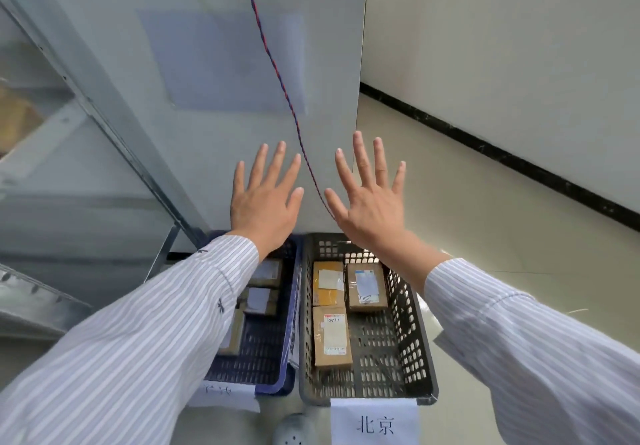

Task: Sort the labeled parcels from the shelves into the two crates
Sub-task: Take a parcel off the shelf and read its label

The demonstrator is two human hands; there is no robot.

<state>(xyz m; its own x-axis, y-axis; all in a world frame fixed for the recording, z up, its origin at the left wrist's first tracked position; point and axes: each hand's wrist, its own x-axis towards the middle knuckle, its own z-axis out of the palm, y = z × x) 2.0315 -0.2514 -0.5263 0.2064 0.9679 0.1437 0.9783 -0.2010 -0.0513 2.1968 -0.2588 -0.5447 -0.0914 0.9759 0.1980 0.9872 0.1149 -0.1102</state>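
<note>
Head view. Left grip (265,202), a bare hand, is raised with its back to the camera, fingers straight and spread apart. Right grip (369,209) is the same: fingers straight, fanned apart, back of hand to camera. The two are side by side and apart from each other, in front of a grey panel (207,64); cannot tell if the fingertips touch it. A red-and-blue twisted cord (277,70) hangs down the panel, passes between the grips and ends behind the right thumb. Both forearms wear striped sleeves, left sleeve (156,340), right sleeve (554,358).

Below the grips, two crates stand on the floor (485,202), touching side by side. The blue crate (256,358) is on the left, partly hidden by the left sleeve. Three parcels show in it: a top parcel (266,271), a middle parcel (259,301) and a lower parcel (232,334), this last mostly covered. Its paper tag (225,394) is half hidden and unreadable.

The grey crate (412,323) is on the right and holds three parcels lying flat, labels up: a yellow-taped parcel (328,283) at far left, a brown parcel (367,287) just beside it, and a long parcel (331,335) nearer the camera. Its paper sign (375,422) reads 北京.

Metal shelf frame (104,115) at left, blurred. White wall (519,29) with black skirting (519,164) at right. A pale rounded thing with holes (292,429) sits at the bottom edge; cannot tell what it is.
</note>
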